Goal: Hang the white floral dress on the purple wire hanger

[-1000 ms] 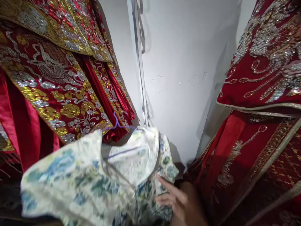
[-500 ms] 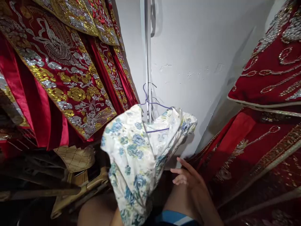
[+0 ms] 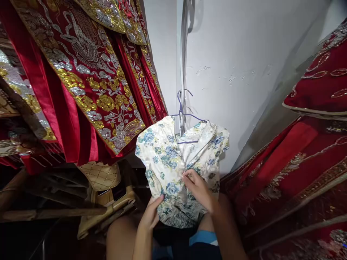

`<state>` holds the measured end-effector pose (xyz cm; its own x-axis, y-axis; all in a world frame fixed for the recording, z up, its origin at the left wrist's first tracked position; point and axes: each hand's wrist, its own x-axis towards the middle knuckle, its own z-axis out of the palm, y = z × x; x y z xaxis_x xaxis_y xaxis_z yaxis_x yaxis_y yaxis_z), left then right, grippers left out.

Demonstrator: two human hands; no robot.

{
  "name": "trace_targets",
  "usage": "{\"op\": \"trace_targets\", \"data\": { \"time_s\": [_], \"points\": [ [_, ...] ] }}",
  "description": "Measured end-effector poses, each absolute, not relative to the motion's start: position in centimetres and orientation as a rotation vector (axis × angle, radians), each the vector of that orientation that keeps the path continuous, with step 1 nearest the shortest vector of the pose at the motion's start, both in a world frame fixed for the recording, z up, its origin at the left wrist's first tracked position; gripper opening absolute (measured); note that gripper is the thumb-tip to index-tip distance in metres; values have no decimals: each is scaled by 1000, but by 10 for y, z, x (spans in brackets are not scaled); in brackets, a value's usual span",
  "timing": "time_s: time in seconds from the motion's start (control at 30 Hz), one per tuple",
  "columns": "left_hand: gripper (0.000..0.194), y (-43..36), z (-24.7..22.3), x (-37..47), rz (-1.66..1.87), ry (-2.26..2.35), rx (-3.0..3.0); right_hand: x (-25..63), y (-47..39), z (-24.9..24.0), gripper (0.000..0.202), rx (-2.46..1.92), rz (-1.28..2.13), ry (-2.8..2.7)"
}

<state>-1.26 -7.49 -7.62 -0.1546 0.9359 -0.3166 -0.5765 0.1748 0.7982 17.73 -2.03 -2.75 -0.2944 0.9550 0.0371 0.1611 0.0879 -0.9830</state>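
On blouse [image 3: 168, 155], right fingers [image 3: 192, 174], earlier apart, now pinch front; left fingers [image 3: 156, 203] grip side.

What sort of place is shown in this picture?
Probably a costume shop or storeroom: embroidered red garments are on both sides, and a floral blouse is on a purple hanger.

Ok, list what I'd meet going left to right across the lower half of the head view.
Quilted cloth, left hand, right hand, beaded garment. The shirt overlaps both hands, so it's left out.
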Motion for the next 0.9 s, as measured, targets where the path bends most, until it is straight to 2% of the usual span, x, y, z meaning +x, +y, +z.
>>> {"op": "trace_targets", "data": {
  "time_s": [0.07,0.17,0.37,0.43,0.53,0.6,0.73,0.83,0.9],
  "points": [
    [67,-76,-79,-9,1360,975,438,161,-11,-30,36,-1245,1079,-1607],
    [72,-76,-77,0,1336,937,446,140,-5,-42,35,-1280,907,-1489],
    [72,-79,-71,2,1303,946,453,129,-5,-53,25,-1149,943,-1375],
    [66,-77,-74,-3,1306,970,440,133,-5,-52,26,-1094,958,-1371],
    [48,-69,-81,-12,1424,1099,448,145,-9,-52,29,-1083,953,-1299],
    [38,-64,-86,-15,1649,1271,503,155,-14,-52,29,-1110,965,-1305],
    [32,-62,-86,0,2124,1673,927,168,-29,-44,22,-1188,972,-1393],
    [27,-66,-75,30,1960,1571,1406,169,-41,-34,18,-1162,963,-1509],
    [22,-67,-67,47,1797,1452,1472,169,-47,-28,16,-1102,971,-1638]
  ]
}}
